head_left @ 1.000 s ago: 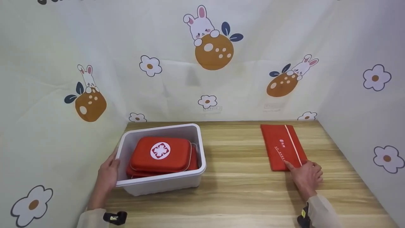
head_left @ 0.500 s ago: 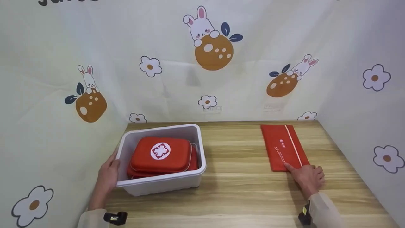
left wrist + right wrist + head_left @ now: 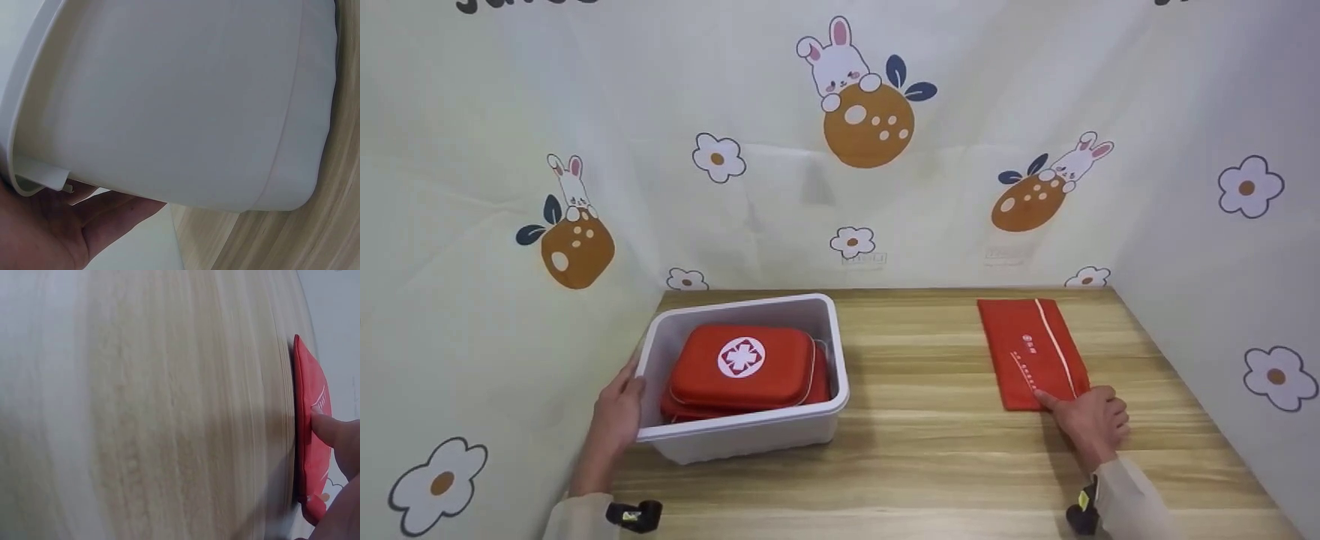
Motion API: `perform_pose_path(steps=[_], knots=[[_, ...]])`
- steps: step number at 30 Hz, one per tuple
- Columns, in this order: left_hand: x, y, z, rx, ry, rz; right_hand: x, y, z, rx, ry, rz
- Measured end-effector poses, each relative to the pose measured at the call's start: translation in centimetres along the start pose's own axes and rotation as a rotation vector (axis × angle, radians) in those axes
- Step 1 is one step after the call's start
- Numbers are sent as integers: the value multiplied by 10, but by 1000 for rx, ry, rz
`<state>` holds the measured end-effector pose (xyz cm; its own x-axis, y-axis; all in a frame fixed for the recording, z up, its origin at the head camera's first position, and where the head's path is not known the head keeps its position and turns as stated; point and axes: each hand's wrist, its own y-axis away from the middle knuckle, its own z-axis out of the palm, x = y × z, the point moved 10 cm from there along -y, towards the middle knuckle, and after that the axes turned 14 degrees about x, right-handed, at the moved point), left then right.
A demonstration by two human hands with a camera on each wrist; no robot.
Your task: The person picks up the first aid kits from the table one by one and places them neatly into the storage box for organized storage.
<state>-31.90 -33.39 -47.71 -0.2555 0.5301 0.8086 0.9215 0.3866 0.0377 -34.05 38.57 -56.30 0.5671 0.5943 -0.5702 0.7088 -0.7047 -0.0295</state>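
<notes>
A light grey plastic bin [image 3: 742, 442] stands at the left of the table. My left hand [image 3: 617, 411] holds it by its left end, the fingers under the rim in the left wrist view. Inside lies a red first-aid case [image 3: 697, 367] with a white round emblem, on top of another red item [image 3: 820, 373] that is mostly hidden. To the right, a flat red pouch [image 3: 1020, 360] with a white strip and white print lies on the table. My right hand [image 3: 1091, 420] grips its near right corner, thumb on top and the other fingers at the right edge.
The wood-grain table [image 3: 915, 450] is bounded by pale fabric walls [image 3: 945, 210] printed with rabbits, fruit and flowers, at the back and both sides. The bin stands near the left wall. Bare tabletop lies between the bin and the pouch.
The pouch's right edge and white strip have bent slightly under my right hand, and the pouch has shifted a little toward me. The bin and my left hand stay in place.
</notes>
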Motion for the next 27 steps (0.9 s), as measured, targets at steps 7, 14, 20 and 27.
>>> perform_pose_path(steps=[7,14,20,27], knots=[[1,0,-1,6,-12,17,-3,3,-1,62,-130,7],[1,1,1,-3,-8,18,-2,2,8,-35,-332,138],[0,0,0,0,-2,16,0,7,16,-114,-537,276],[0,0,1,-8,-2,4,3,9,17,-94,-590,309]])
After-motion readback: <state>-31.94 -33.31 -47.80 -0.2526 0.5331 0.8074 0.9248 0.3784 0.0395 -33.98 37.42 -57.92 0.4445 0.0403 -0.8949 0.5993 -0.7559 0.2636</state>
